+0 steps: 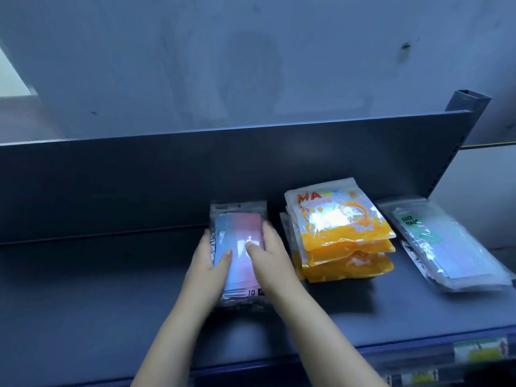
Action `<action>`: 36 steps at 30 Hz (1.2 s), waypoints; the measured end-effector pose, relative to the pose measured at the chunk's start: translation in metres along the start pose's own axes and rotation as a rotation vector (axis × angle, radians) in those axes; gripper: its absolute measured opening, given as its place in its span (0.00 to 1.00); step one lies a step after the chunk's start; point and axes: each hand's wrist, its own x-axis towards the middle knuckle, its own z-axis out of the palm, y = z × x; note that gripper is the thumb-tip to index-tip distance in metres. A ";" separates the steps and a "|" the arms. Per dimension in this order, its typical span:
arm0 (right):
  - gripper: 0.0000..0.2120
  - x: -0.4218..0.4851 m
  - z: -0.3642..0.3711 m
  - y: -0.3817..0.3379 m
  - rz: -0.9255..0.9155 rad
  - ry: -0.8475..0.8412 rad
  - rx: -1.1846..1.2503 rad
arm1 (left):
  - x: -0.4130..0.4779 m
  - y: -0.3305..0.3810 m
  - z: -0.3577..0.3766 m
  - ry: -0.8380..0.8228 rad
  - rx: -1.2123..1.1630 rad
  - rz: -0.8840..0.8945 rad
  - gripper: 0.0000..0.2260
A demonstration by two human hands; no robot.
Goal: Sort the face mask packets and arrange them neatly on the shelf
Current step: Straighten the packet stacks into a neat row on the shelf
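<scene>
A clear packet of blue and pink masks [240, 233] lies on top of a small stack on the grey shelf [97, 289]. My left hand [209, 261] clasps the stack's left side, thumb on top. My right hand [268, 252] grips its right side, thumb pressed on the top packet. To the right sits a stack of orange packets [340, 233] printed "MASK". Further right lies a clear packet with a green "FACE MASK" label [446, 247], angled toward the shelf's right end.
The shelf's dark back panel [195, 169] rises behind the packets, with a pale wall above. A metal upright [469, 104] stands at the back right. Price labels [480, 350] run along the front edge. Bare shelf spreads to the left.
</scene>
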 end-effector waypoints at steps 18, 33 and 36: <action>0.36 0.002 0.001 0.006 0.231 -0.020 0.245 | 0.000 0.000 -0.024 -0.099 -0.320 -0.106 0.15; 0.30 -0.024 0.008 -0.025 -0.355 0.073 -0.780 | -0.012 0.016 -0.048 0.142 0.617 0.302 0.35; 0.31 -0.030 0.003 -0.041 -0.407 0.092 -0.888 | -0.020 0.037 -0.047 0.222 0.771 0.359 0.40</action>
